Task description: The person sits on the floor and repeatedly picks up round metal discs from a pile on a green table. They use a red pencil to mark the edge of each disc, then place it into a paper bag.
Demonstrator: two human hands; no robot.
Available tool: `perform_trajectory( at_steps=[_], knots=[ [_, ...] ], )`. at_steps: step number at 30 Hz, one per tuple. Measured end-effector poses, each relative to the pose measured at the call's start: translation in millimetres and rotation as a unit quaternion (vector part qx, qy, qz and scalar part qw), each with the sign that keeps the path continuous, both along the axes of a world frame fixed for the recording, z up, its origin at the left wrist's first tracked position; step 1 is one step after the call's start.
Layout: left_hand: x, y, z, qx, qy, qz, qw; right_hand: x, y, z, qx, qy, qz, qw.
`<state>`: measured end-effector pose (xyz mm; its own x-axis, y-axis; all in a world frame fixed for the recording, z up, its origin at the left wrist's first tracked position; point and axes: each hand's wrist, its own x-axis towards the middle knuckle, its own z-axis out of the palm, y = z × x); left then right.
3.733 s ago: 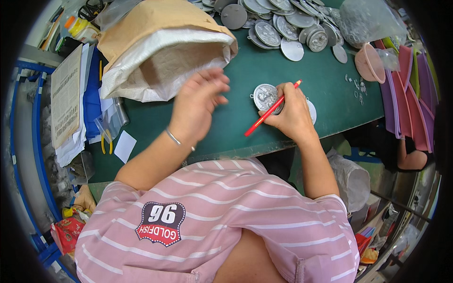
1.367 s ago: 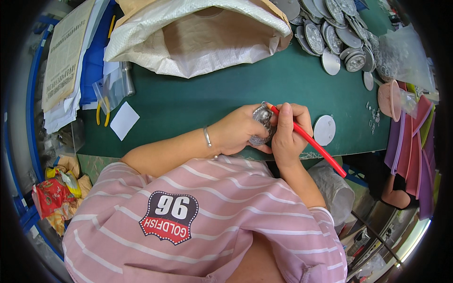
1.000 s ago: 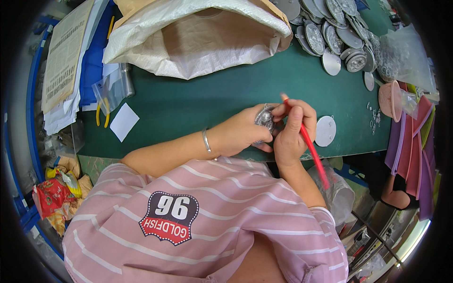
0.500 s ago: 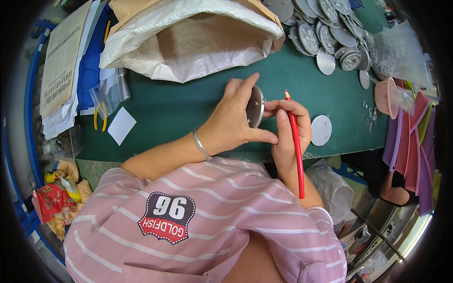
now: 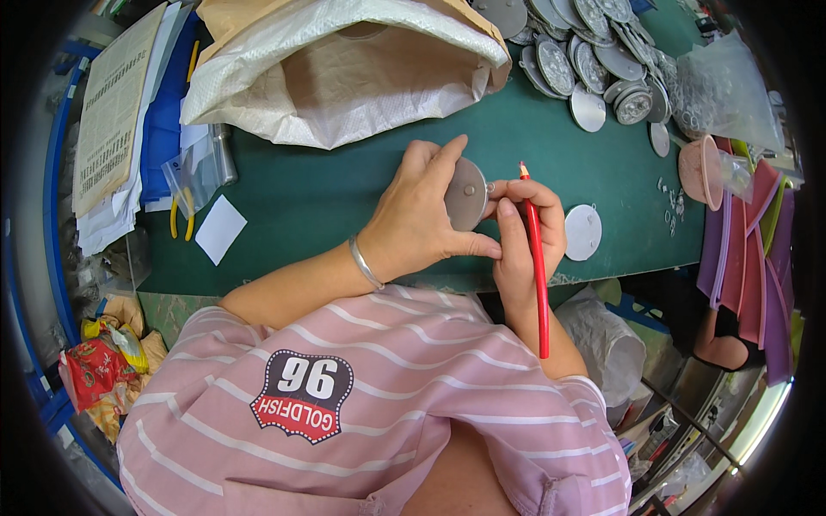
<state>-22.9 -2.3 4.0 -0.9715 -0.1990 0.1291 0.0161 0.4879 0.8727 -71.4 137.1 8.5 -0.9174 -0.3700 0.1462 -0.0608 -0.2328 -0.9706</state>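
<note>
Between the thumb and fingers of my left hand (image 5: 419,206) is a round grey metal disc (image 5: 465,196), held by its edge and tilted, with a small raised stud on its face. My right hand (image 5: 532,230) grips a red pencil (image 5: 538,267), tip pointing away from me. The fingertips of that hand reach the disc's right edge, by a small loop there. On the green table to the right lies another disc (image 5: 583,232). A heap of similar discs (image 5: 594,64), some with relief patterns, is piled at the far right.
An open white woven sack (image 5: 344,112) stands at the far side. Small metal rings (image 5: 671,206) lie near a pink cup (image 5: 701,172) and a clear plastic bag (image 5: 731,99). On the left are papers (image 5: 116,112), a white card (image 5: 220,230) and yellow-handled pliers (image 5: 181,215).
The disc in my left hand has turned so that more of its flat face shows. Both hands stay in nearly the same place, and the pencil is still held.
</note>
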Motion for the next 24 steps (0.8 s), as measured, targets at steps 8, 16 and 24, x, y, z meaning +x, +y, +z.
perform_trajectory(
  at_steps=[8, 16, 24],
  knots=[
    [0, -2, -1, 0.054, -0.025, -0.062, 0.996, -8, 3, -2, 0.054, -0.035, -0.037, 0.997],
    [-6, -1, 5, 0.487, -0.101, -0.032, 0.867, -28, 16, -5, -0.049, -0.164, -0.057, 0.984],
    [-4, -5, 0, 0.549, -0.106, 0.002, 0.829, -27, 13, -2, -0.069, -0.143, -0.027, 0.987]
  ],
)
